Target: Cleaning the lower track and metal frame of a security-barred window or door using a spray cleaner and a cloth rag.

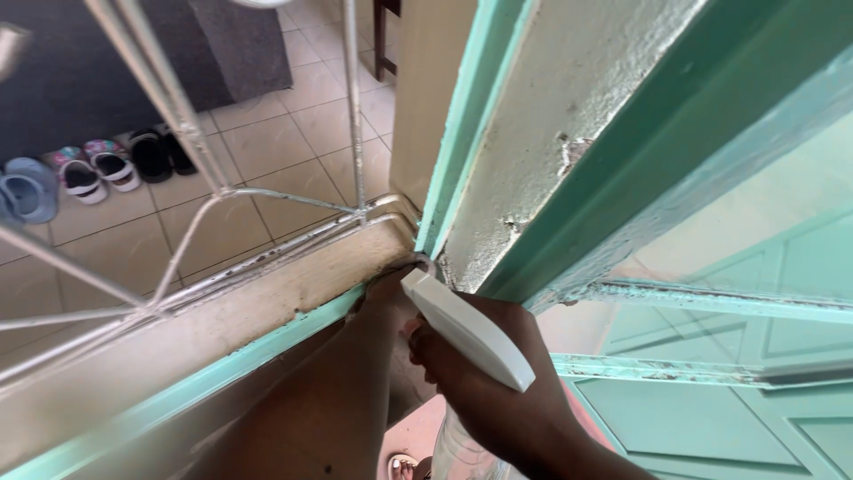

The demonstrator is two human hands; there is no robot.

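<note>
Right hand [480,373] gripping white spray bottle [466,329], lower centre of frame, nozzle nearing frame corner [426,258]. Left hand [382,289] reaching into corner; grip unclear. Risk: spray hitting left hand, dripping along sill [222,311], flaking paint lifting.

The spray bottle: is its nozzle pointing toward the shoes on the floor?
No. The spray bottle, held in the right hand, aims its nozzle at the corner where the green frame meets the sill.

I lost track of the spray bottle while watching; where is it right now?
In the head view, the spray bottle sits low and centre-right, gripped by the right hand, its white nozzle aimed at the bottom corner of the green window frame.
</note>
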